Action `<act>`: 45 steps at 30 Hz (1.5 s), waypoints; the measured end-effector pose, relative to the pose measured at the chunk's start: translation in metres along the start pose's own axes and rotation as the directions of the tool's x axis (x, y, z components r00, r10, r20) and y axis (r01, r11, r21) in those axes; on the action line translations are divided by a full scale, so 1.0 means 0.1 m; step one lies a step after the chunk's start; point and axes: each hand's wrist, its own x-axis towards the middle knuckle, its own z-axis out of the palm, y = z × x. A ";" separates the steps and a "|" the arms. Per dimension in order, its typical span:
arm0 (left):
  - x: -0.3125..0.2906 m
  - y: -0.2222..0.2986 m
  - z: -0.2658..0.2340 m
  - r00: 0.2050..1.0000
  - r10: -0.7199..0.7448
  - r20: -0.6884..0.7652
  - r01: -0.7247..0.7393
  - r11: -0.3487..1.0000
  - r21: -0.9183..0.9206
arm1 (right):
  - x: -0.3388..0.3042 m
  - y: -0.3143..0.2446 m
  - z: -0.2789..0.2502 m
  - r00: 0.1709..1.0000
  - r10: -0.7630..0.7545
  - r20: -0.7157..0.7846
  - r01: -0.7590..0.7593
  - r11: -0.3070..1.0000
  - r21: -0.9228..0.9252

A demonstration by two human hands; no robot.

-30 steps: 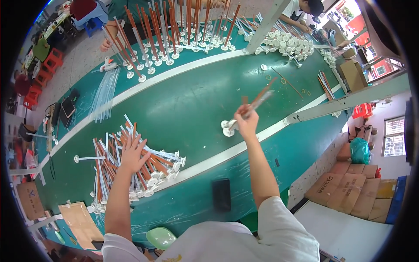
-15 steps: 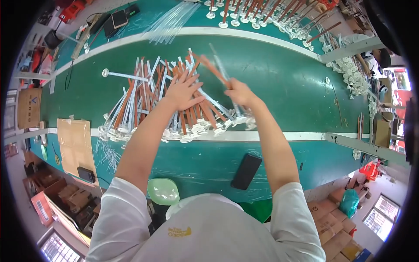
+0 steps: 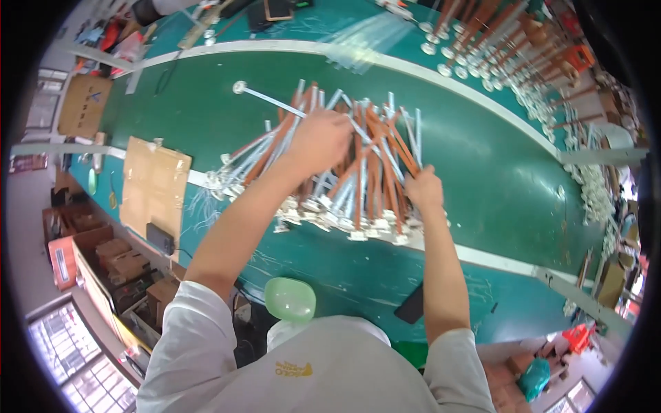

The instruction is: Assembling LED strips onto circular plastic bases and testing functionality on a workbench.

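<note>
Here both hands [image 3: 319,141] [image 3: 423,189] rest on the rod pile [image 3: 358,179].

Rods in pile [image 3: 344,165]: brown-orange mixed with silvery white, white round feet. Belt [image 3: 496,179]: deep green, white edge stripes. Cardboard sheet [image 3: 153,180]: plain tan. Phone [image 3: 413,304]: black. Round thing at chest [image 3: 290,300]: pale green (translucent-looking). Shirt [image 3: 323,372]: white, small yellow mark. Upright rods [image 3: 523,41] at far side: same brown.
</note>
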 end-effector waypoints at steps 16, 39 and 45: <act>-1.07 -1.58 -1.12 0.932 -0.318 -0.172 0.353 0.903 0.246 | -0.30 0.39 -0.26 0.854 -0.444 -0.271 0.484 0.869 0.100; -5.31 0.01 -0.03 0.696 -0.718 0.020 0.705 0.688 0.173 | -3.55 0.19 1.58 0.753 -0.623 -0.212 0.648 0.758 0.071; -5.26 -0.06 0.14 0.739 -0.664 0.114 0.658 0.747 0.092 | -3.32 0.33 2.02 0.856 -0.404 -0.322 0.465 0.874 0.142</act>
